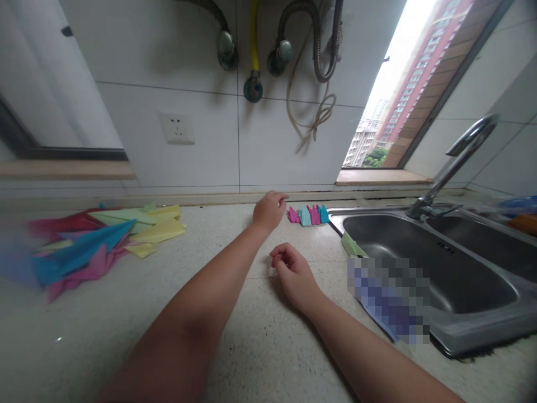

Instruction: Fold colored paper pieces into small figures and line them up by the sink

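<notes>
Lying just beside left hand (268,210) are folded papers (308,215).

Coloured paper planes (100,240) are being carried by the desk (251,347) at the frame's left; a steel sink (419,246) is being seen lower right.

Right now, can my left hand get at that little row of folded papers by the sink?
Probably yes. The left hand is stretched out just short of the folded papers, with only bare counter between them; the sink lies beyond them, not in the way.
</notes>
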Available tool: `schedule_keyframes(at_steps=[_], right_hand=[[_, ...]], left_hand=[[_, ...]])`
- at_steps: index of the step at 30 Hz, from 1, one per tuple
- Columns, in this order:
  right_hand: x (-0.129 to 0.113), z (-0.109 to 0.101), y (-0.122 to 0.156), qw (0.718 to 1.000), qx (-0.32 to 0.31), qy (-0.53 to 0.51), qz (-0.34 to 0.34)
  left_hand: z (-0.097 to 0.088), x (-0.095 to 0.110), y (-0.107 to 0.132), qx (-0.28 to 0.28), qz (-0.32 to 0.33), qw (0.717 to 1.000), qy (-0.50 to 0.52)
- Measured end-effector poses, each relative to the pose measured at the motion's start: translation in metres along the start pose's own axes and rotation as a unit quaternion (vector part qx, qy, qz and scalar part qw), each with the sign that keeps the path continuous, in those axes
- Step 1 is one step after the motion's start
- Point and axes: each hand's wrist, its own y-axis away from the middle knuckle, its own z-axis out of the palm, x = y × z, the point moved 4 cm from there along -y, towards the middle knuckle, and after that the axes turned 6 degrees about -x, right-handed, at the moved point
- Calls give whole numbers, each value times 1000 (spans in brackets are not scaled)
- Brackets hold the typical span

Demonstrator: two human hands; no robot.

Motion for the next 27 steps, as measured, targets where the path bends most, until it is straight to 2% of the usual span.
schedule_keyframes(at_steps=[2,4,6,8,10,15,17,19,21,23,27], right_hand=[[-1,-1,0,1000,-2,7,-2],[-3,-2,0,1000,-6,14,-3],[-5,-1,1,1000,-13,23,-6],[-7,0,0,999,-23,36,-11],[-8,2,0,998,-37,53,-16],[-5,4,0,994,-55,91,-10],[-4,3,0,994,-53,97,-6],[-4,2,-1,994,-49,101,-7],[-4,3,-2,993,-50,107,-10],[-6,5,-1,990,-57,125,-13],[-16,16,6,971,-94,217,-27]], left_hand=[[-31,29,-3,47,77,996,24],[-60,55,0,60,133,989,27],[-82,71,13,29,166,986,-1],[-97,73,37,-33,179,982,-50],[-108,60,70,-107,172,975,-97],[-139,8,169,-299,110,939,-132],[-153,-10,203,-339,87,929,-121],[-165,-23,228,-346,66,929,-112],[-172,-33,240,-319,37,941,-106],[-174,-38,243,-294,23,950,-102],[-172,-38,239,-294,46,949,-108]])
